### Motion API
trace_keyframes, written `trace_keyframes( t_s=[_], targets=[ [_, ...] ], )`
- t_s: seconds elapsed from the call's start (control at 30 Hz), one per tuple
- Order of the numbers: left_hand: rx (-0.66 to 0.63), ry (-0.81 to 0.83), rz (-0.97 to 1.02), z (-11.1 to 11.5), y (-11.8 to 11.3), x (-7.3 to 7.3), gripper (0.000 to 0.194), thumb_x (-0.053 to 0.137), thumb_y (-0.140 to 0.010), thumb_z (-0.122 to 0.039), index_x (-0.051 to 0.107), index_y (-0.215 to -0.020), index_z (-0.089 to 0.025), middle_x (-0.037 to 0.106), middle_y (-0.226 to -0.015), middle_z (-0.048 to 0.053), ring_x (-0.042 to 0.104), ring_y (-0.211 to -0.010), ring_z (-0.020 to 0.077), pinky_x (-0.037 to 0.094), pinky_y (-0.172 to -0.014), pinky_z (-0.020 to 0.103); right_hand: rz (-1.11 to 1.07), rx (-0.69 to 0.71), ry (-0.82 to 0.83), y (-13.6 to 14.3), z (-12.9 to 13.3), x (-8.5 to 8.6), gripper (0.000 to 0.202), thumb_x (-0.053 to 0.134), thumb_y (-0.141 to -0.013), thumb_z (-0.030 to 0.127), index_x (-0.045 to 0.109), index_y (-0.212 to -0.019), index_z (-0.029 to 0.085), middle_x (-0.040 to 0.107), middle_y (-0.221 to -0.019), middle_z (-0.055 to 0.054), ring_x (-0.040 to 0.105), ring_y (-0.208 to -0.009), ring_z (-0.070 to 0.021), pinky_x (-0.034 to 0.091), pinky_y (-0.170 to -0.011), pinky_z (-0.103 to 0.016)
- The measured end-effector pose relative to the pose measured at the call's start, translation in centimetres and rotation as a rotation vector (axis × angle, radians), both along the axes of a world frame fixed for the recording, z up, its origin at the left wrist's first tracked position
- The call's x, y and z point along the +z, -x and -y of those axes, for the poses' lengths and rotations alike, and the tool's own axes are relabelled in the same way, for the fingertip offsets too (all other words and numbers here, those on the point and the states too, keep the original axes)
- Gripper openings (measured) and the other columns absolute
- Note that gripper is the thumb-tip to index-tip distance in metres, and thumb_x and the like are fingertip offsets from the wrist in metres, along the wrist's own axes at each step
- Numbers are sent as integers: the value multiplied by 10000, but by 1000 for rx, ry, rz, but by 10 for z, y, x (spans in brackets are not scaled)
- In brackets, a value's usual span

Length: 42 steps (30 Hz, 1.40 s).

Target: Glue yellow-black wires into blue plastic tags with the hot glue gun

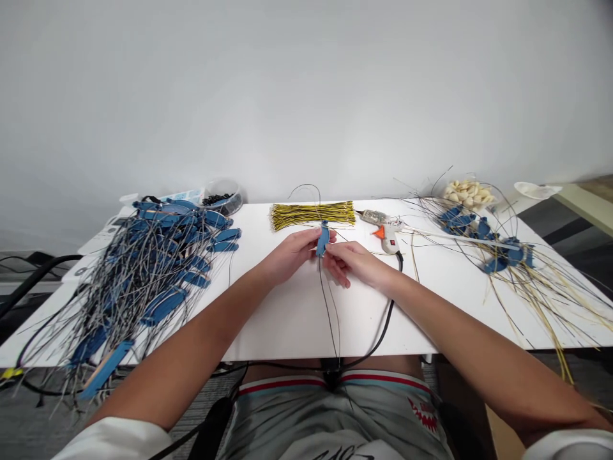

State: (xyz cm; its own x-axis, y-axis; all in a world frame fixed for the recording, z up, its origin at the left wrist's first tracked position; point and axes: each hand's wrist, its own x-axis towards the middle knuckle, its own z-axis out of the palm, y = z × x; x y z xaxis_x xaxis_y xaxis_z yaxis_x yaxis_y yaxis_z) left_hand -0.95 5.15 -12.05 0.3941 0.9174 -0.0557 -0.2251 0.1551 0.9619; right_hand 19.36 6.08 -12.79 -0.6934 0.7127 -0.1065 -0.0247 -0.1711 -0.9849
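Between my two hands, above the middle of the white table, a small curved blue piece [324,239] stands roughly upright, with thin dark wires running out of its top and bottom. My left hand [295,253] pinches it from the left side. From the right, the fingers of my right hand [352,260] are closed at its lower edge, where wires leave it. Just behind lies a flat bundle of yellow and black wires [313,214]. A glue gun [389,235] with an orange trigger rests to the right of my right hand.
A big heap of blue pieces with grey wires [143,255] covers the table's left side. A clear tub of black bits [224,197] stands behind it. At right lie wired blue pieces [514,254] and a pile of cream-coloured pieces [468,193]. A black cord [390,313] crosses the front edge.
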Motion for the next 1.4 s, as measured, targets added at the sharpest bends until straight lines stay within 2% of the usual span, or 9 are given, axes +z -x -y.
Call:
trace_keyframes(
  t_s=[0.1,0.27,0.4,0.57,0.7,0.8,1.03,1.17,1.4],
  targets=[
    [4,76,54,-7,7,-6,453,644,-998,-531,765,-1220,-154,700,-1122,127,640,-948,185,518,-806,300,-2,-74,-89,-11,-7,11,462,561,-1026,506,680,-748,157,606,-534,-41,539,-414,-147,404,-447,-280],
    [67,132,118,-12,15,-5,476,686,-972,-525,771,-1225,-131,663,-1080,108,608,-892,144,530,-748,260,-55,-458,-285,-46,-25,25,418,623,-983,483,635,-694,180,536,-530,-8,483,-423,-135,372,-434,-276],
    [89,166,188,-14,15,-5,467,726,-942,-524,784,-1152,-112,650,-965,87,597,-828,132,531,-737,255,191,-701,-503,-65,-43,22,391,587,-1001,499,686,-796,180,548,-608,-4,459,-495,-132,431,-528,-290],
    [62,170,281,-11,7,-8,499,772,-906,-535,777,-1138,-94,637,-889,67,561,-754,109,505,-750,242,572,-440,-959,-40,-74,17,260,567,-997,365,756,-994,187,690,-876,-58,581,-757,-188,422,-691,-315],
    [46,135,245,-7,4,-9,476,750,-925,-539,775,-1103,-98,639,-900,70,566,-772,113,487,-770,250,609,-129,-1046,4,-105,19,200,639,-900,246,785,-1033,210,675,-874,-44,585,-819,-191,404,-724,-292],
    [8,116,221,-7,6,-10,476,724,-941,-552,772,-1097,-105,640,-907,77,566,-782,123,486,-805,274,655,-29,-1081,31,-120,20,294,694,-793,184,775,-1076,191,666,-885,-50,569,-844,-206,387,-743,-293],
    [-61,93,242,-12,10,-12,466,718,-945,-548,766,-1096,-110,629,-892,83,547,-786,132,468,-807,284,726,-15,-1080,49,-124,12,129,675,-730,168,715,-851,181,672,-879,-61,531,-845,-201,355,-750,-295],
    [-77,85,222,-12,10,-15,473,699,-960,-551,771,-1125,-114,630,-926,87,543,-813,131,463,-823,280,704,-51,-1029,49,-123,8,127,646,-721,161,665,-845,181,670,-897,-62,539,-864,-204,384,-763,-299],
    [-73,105,201,-8,10,-11,524,729,-933,-574,768,-1172,-109,626,-928,86,547,-808,131,467,-821,276,583,-66,-873,41,-120,43,150,575,-916,282,672,-945,171,709,-1021,-99,616,-895,-208,468,-787,-325]
  ],
)
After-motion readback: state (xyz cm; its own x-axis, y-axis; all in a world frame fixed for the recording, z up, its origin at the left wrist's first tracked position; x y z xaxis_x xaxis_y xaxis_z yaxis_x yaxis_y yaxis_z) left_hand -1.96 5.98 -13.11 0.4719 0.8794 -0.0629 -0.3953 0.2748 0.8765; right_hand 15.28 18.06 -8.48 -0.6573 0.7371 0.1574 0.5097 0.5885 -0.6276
